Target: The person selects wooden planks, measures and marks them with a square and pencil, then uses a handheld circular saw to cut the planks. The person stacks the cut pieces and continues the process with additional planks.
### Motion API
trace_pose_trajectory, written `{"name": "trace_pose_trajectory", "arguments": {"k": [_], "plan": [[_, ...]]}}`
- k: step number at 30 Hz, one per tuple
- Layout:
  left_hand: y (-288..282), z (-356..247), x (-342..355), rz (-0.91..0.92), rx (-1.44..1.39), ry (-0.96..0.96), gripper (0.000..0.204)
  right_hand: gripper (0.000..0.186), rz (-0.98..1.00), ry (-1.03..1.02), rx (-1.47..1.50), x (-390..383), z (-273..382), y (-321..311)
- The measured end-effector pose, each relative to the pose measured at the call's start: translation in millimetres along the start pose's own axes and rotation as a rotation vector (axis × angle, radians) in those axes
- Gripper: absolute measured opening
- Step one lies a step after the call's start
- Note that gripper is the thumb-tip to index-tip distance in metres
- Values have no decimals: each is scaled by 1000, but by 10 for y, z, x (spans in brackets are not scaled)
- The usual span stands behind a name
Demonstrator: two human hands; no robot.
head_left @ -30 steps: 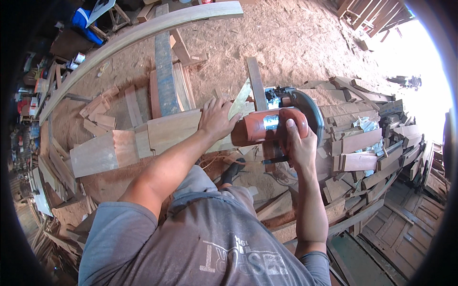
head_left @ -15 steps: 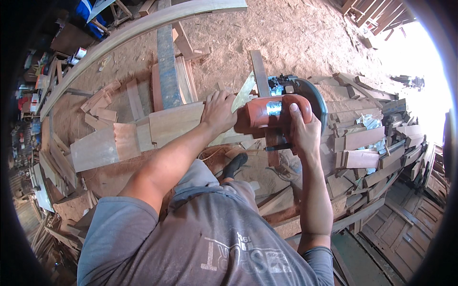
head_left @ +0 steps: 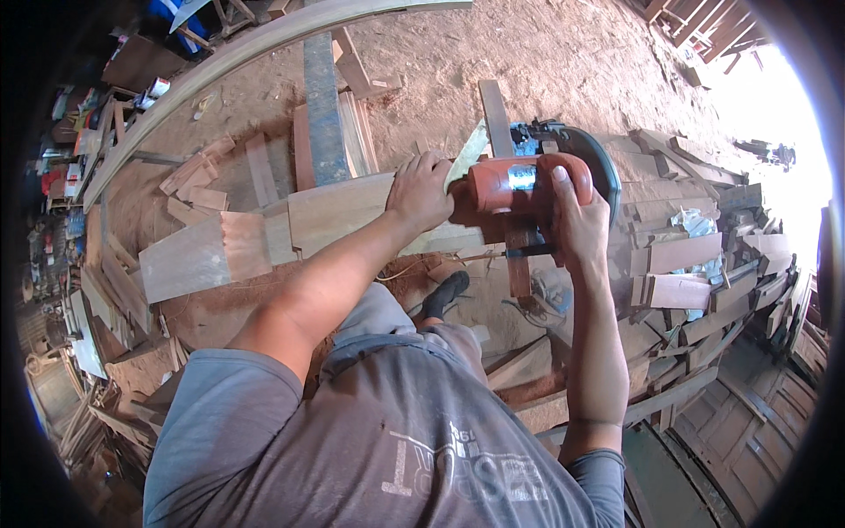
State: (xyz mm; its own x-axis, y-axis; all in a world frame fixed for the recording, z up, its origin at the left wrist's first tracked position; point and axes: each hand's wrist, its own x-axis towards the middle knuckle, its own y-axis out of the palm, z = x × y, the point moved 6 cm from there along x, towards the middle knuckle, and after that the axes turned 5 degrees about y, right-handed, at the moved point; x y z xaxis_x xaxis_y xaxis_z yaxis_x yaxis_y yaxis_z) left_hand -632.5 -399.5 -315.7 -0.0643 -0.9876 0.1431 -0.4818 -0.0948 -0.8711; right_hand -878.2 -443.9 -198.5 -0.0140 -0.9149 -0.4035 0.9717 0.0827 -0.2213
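Observation:
My right hand [head_left: 579, 220] is closed round the rear handle of a circular saw [head_left: 506, 189] with a red-orange motor body and a dark round guard. The thumb lies on top of the handle. To the left, my left hand [head_left: 421, 194] is curled over the end of a pale wooden board [head_left: 339, 211], close to the saw's motor end. Its fingertips are partly hidden. A pale, pointed strip [head_left: 466, 151] rises just beyond that hand. Under the saw runs a narrow brown plank [head_left: 496, 114], pointing away from me. The saw's blade cannot be seen.
A dark blue-grey beam [head_left: 324, 114] runs away from me beyond the board. A long curved timber [head_left: 238, 55] crosses the far left. Stacked wood offcuts [head_left: 682, 255] fill the right side. My foot [head_left: 447, 295] stands just below the workpiece, near a thin cord [head_left: 480, 257].
The whole view has shifted slightly, so the scene sits a little farther right. Both hands, the saw and the board keep about the same places relative to one another.

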Motion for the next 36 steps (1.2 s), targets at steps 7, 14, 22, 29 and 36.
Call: {"name": "trace_pose_trajectory", "arguments": {"k": [7,14,22,29,36], "plan": [[42,3,4,64,-2,-47,44,39,-13,-21,-29,98,-22,-4],[30,-32,-11,8,24,-40,50,49,-1,-17,-124,245,-22,4],[69,-34,10,125,40,-74,54,60,-21,-118,-199,329,82,63],[47,22,-36,74,52,-62,52,55,29,-154,-136,395,93,193],[46,-51,-28,69,62,-68,49,76,-50,-192,-205,596,10,195]]}}
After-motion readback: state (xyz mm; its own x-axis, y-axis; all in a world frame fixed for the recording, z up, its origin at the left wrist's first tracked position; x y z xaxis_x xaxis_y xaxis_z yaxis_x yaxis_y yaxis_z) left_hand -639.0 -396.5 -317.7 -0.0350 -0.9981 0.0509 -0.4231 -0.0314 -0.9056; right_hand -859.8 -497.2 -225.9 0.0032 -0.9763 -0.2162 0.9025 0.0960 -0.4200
